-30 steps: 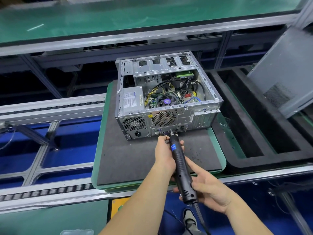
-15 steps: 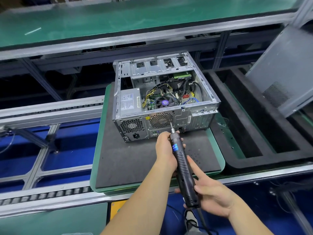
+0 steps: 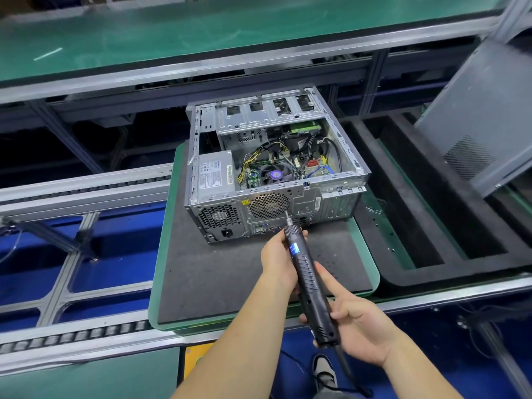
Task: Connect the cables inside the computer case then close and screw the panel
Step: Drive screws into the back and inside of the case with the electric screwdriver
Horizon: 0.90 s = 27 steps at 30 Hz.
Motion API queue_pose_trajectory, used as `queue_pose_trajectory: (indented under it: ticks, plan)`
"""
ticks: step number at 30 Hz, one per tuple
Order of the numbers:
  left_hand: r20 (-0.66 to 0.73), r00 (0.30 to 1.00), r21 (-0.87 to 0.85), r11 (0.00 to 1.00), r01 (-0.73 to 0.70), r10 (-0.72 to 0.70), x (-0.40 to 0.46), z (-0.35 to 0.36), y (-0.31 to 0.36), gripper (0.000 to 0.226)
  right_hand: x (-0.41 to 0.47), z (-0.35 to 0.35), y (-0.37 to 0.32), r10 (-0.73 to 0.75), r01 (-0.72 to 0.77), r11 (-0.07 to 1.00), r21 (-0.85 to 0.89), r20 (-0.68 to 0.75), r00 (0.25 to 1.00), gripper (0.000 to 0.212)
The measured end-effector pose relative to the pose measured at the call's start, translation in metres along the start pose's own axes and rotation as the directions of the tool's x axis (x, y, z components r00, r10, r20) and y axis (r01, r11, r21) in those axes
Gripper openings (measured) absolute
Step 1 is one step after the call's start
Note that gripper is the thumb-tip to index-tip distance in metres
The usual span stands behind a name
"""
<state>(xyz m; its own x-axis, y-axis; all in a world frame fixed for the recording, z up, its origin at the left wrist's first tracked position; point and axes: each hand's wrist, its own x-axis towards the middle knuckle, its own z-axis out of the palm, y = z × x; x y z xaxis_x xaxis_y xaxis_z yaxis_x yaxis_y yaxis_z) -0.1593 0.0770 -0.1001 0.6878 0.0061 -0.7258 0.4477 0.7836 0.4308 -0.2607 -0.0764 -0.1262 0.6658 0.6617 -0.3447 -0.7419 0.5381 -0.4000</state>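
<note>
An open grey computer case (image 3: 276, 197) lies on its side on a black mat, its rear ports facing me. Inside I see the power supply, the CPU fan and yellow, black and blue cables (image 3: 288, 162). My left hand (image 3: 277, 257) grips the front end of a black electric screwdriver (image 3: 309, 286). My right hand (image 3: 359, 332) holds its rear end near the cord. The bit points up at the case's rear wall, a little short of it. The grey side panel (image 3: 483, 116) leans at the right, off the case.
The mat sits on a green-edged pallet (image 3: 164, 254) over a conveyor frame. A black foam tray (image 3: 431, 263) lies to the right. Roller rails (image 3: 72, 191) run on the left, a green bench top (image 3: 201, 30) behind. My shoe shows on the blue floor below.
The screwdriver tip has drawn back from the case's rear ports and tilted upward. Both hands have shifted slightly toward me while keeping their hold.
</note>
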Motion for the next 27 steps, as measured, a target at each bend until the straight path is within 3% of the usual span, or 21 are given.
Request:
queue_pose_trajectory:
  ticks: [3,5,7,9,12,19,23,27]
  plan:
    - [-0.004,1.0,-0.019,1.0,0.02,-0.02,0.001,-0.002,0.0,0.018,0.0,0.003,-0.001,-0.007,0.007,1.0,-0.017,-0.006,1.0,0.091]
    - [-0.005,1.0,-0.027,1.0,-0.008,0.008,0.003,-0.001,-0.001,0.017,0.0,0.01,-0.008,0.019,-0.022,0.996,-0.086,-0.035,0.999,0.08]
    - [0.009,0.998,-0.001,0.998,-0.066,0.066,0.007,-0.001,-0.004,0.021,0.003,0.018,-0.015,0.025,-0.066,0.953,-0.294,-0.143,0.989,0.058]
    - [0.016,0.993,0.053,0.991,-0.121,0.12,0.009,-0.002,-0.008,0.025,0.008,0.025,-0.019,-0.085,-0.086,0.84,-0.535,-0.287,0.954,0.041]
    - [-0.044,0.987,0.065,0.986,-0.155,0.157,0.013,-0.012,-0.011,0.022,0.009,0.026,-0.022,-0.159,-0.089,0.789,-0.608,-0.343,0.926,0.023]
    - [-0.139,0.972,0.091,0.98,-0.176,0.187,0.017,-0.03,0.014,0.019,0.007,0.016,-0.021,-0.2,-0.115,0.763,-0.637,-0.401,0.894,0.027]
    - [-0.115,0.98,0.1,0.983,-0.153,0.164,0.019,-0.031,0.025,0.012,0.009,0.015,-0.024,-0.217,-0.131,0.712,-0.69,-0.394,0.893,0.039]
    - [-0.051,0.99,0.138,0.983,-0.124,0.132,0.02,-0.032,0.031,0.013,0.01,0.012,-0.025,-0.208,-0.163,0.673,-0.722,-0.396,0.894,0.032]
